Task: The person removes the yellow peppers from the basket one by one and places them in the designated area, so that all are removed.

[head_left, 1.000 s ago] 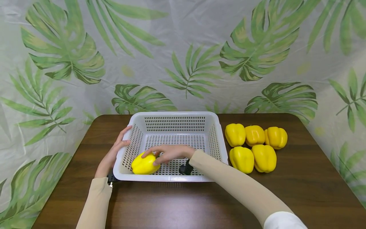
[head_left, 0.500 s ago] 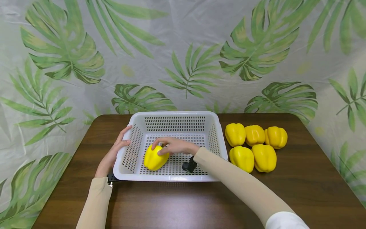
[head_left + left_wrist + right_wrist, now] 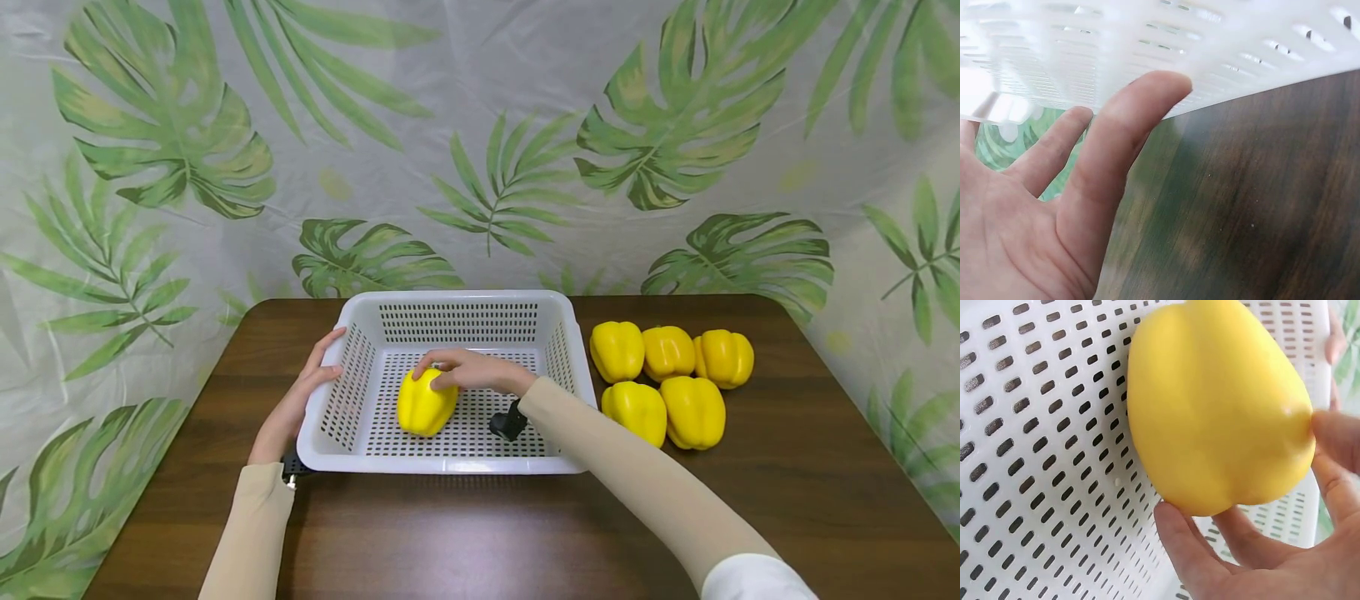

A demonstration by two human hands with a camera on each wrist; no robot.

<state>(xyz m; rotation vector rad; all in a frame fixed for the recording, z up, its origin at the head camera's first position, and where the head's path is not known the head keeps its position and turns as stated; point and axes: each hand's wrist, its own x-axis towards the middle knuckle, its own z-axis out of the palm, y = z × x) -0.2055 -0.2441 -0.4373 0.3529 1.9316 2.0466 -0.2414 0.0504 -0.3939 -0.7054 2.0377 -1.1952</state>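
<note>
A white perforated plastic basket (image 3: 442, 465) stands on the table. Inside it, left of the middle, my right hand (image 3: 480, 372) grips a yellow bell pepper (image 3: 424, 408) by its upper part. The right wrist view shows thumb and fingers spread around one end of that bell pepper (image 3: 1210, 412), with the perforated basket wall behind it. At the basket's left side, my left hand (image 3: 294, 404) touches the outside of the wall and rim. Its thumb and fingers look nearly straight against the white plastic in the left wrist view; whether any finger hooks over the rim I cannot tell.
Several yellow bell peppers (image 3: 666, 385) lie in two rows on the brown wooden table (image 3: 465, 533), just right of the basket. A leaf-patterned cloth (image 3: 495, 150) hangs behind the table. A small black wrist camera (image 3: 508, 423) sits under my right wrist, over the basket.
My right hand has moved the bell pepper rightward and slightly away from the basket's front left corner, turning it more upright. The left hand and basket have stayed put.
</note>
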